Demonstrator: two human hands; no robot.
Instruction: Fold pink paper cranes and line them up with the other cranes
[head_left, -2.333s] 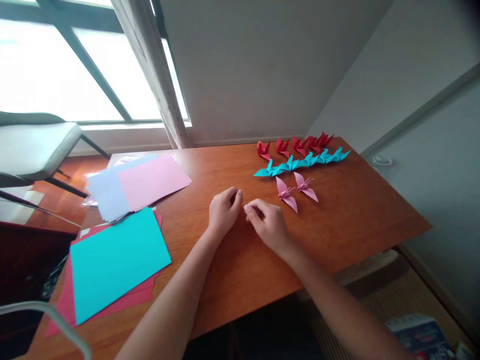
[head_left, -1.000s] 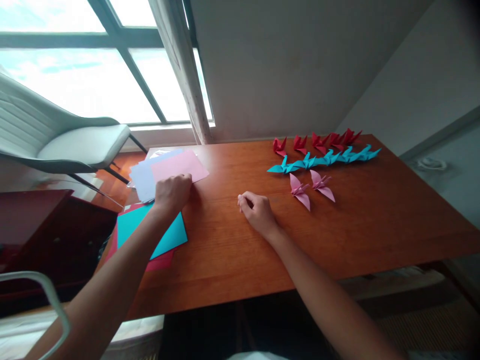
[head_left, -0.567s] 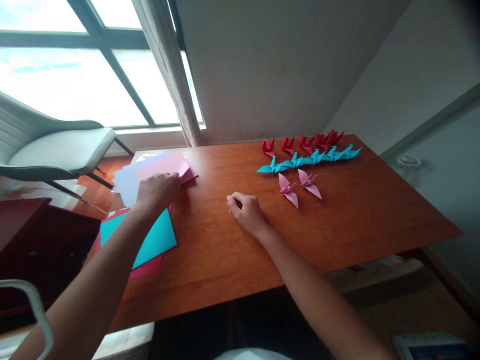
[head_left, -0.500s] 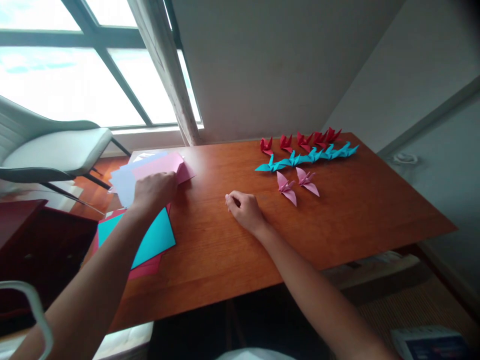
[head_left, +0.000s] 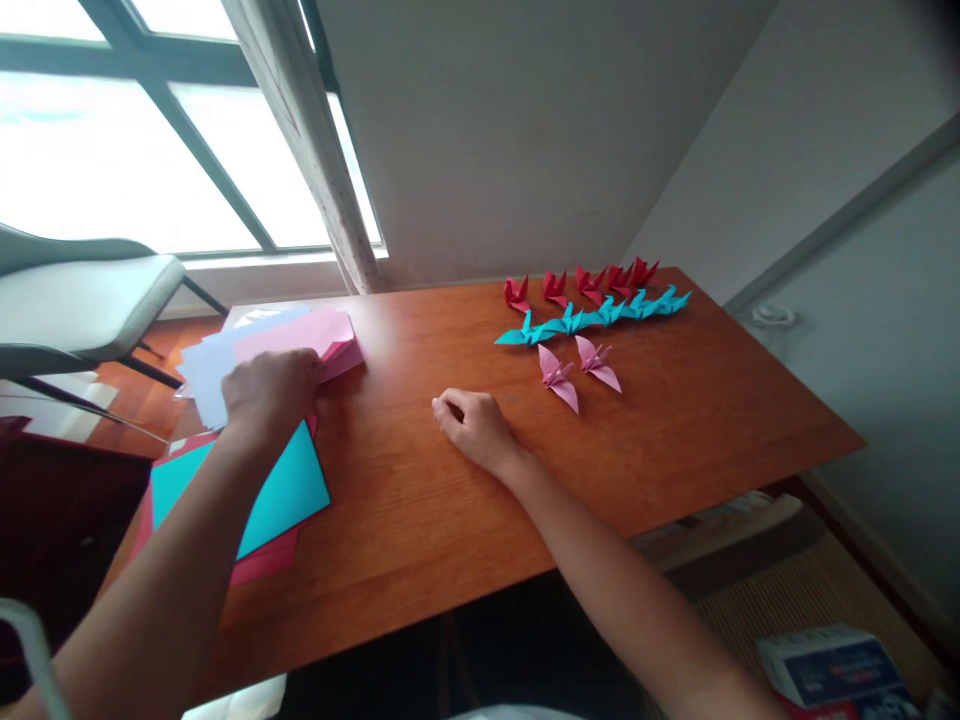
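My left hand (head_left: 271, 388) grips the near edge of a pink paper sheet (head_left: 304, 336) and has its corner lifted off the stack at the table's left. A pale blue sheet (head_left: 204, 364) lies under the pink one. My right hand (head_left: 471, 425) rests on the wooden table (head_left: 675, 420) in a loose fist, with nothing seen in it. Two pink paper cranes (head_left: 574, 366) sit just beyond and to the right of it. Behind them runs a row of teal cranes (head_left: 592, 318), then a row of red cranes (head_left: 577, 283).
Teal paper (head_left: 259, 495) lies on red sheets (head_left: 259, 563) at the table's near left edge. A grey chair (head_left: 82, 300) stands by the window at left. A printed box (head_left: 840, 668) lies on the floor at lower right. A wall rises behind the table.
My left hand went from the middle of the table to the paper stack and took hold of the pink sheet, bending its corner up. My right hand stayed in place.
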